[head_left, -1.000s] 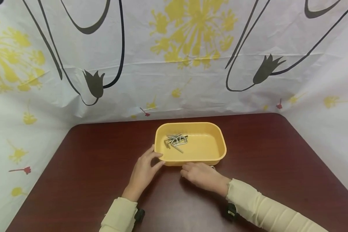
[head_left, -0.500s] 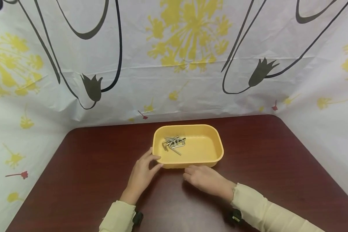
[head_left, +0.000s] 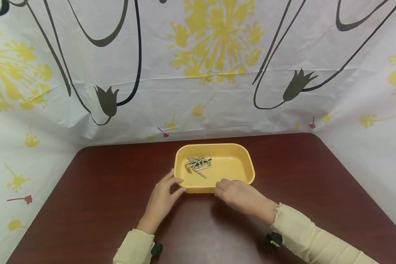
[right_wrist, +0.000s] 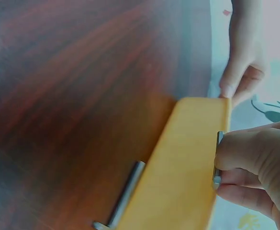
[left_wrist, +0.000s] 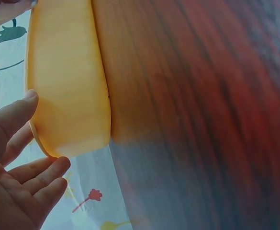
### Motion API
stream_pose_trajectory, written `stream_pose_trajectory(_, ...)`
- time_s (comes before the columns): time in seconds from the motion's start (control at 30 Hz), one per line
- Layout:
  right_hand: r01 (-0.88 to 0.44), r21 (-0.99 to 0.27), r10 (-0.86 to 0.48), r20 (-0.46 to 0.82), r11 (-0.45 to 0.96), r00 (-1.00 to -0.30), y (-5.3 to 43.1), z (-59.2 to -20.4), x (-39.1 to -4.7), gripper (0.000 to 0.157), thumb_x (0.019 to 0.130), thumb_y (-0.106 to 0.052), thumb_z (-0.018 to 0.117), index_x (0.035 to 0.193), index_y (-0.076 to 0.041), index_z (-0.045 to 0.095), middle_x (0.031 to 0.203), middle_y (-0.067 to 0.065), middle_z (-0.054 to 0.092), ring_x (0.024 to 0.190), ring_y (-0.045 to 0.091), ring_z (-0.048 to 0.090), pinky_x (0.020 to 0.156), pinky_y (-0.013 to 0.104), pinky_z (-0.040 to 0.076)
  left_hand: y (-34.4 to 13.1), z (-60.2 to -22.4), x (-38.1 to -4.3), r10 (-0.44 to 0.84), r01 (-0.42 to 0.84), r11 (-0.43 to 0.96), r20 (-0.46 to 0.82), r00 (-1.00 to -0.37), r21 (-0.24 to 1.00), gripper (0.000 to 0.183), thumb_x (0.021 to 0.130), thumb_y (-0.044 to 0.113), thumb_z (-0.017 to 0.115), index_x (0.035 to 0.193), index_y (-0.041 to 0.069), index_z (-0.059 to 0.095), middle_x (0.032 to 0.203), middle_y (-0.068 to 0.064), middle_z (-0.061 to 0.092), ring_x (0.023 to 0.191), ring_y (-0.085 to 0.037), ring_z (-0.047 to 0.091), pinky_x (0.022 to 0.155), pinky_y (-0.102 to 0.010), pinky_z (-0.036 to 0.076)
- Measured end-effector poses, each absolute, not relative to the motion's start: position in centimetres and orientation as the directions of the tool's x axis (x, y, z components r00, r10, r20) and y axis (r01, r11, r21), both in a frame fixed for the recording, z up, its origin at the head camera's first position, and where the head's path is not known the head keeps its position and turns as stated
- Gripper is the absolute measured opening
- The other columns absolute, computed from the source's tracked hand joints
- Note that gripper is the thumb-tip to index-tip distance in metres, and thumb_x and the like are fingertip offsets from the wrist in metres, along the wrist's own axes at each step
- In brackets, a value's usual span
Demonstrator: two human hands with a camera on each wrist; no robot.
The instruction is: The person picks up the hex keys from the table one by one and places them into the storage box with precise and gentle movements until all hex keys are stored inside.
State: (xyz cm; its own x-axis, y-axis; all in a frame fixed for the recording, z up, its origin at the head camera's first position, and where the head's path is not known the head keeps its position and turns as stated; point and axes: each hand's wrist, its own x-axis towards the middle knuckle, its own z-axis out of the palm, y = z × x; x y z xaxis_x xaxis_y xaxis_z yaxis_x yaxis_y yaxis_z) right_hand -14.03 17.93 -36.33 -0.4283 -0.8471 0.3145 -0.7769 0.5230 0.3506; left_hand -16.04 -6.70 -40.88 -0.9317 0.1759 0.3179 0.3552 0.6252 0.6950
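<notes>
A yellow plastic tray [head_left: 229, 170] with rounded corners sits on the table. Bent metal hex keys [head_left: 198, 164] lie piled in its left half. My left hand [head_left: 162, 198] holds the tray's front left corner, its thumb [left_wrist: 17, 112] against the outer wall and fingers round the rim. At the front rim, right of the middle, my right hand [head_left: 244, 196] pinches a hex key [right_wrist: 219, 138] between thumb and fingers; most of that key is hidden by the hand. Another hex key [right_wrist: 125, 194] lies on the table along the tray's front wall.
The dark red wood table [head_left: 118, 176] runs out to both sides of the tray. A white floral sheet [head_left: 171, 102] hangs along its back and sides. Each wrist has a small black device [head_left: 156, 250] strapped under the sleeve.
My right hand has risen from the table in front of the tray to its front rim, moving slightly right. My left hand stays at the corner, and the hex key pile looks the same.
</notes>
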Motion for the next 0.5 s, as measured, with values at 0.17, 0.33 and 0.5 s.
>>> stream_pose_trajectory(0.17,-0.807,0.276,-0.837,0.349,0.522,-0.421,17.9,-35.4,-14.5,0.022,0.071,0.006,0.065,0.077,-0.012,0.053,0.070,-0.005,0.045,0.065,0.012,0.047,0.049,0.019,0.040,-6.7,-40.9,-15.9,0.175,0.348,0.630,0.310,-0.935,0.694,0.027,0.077,0.018,0.077,0.102,0.010,0.070,0.136,-0.016,0.048,0.123,-0.029,0.046,0.095,-0.043,0.043)
stream_pose_trajectory(0.33,-0.823,0.262,-0.847,0.336,0.504,-0.411,17.8,-34.4,-15.1,0.026,0.067,0.007,0.069,0.078,-0.011,0.054,0.071,-0.004,0.047,0.066,0.012,0.048,0.051,0.019,0.042,-6.9,-41.0,-15.6,0.169,0.334,0.634,0.296,-0.940,0.698,0.028,0.076,0.018,0.077,0.102,0.009,0.070,0.136,-0.016,0.047,0.124,-0.030,0.045,0.096,-0.044,0.042)
stream_pose_trajectory(0.5,-0.823,0.272,-0.848,0.347,0.499,-0.400,18.1,-33.5,-16.4,0.024,0.069,0.012,0.061,0.080,-0.009,0.059,0.073,-0.002,0.053,0.067,0.013,0.052,0.051,0.019,0.044,-6.9,-41.1,-15.7,0.168,0.338,0.629,0.303,-0.938,0.699,0.028,0.076,0.018,0.077,0.102,0.010,0.070,0.136,-0.016,0.047,0.124,-0.029,0.046,0.096,-0.044,0.042)
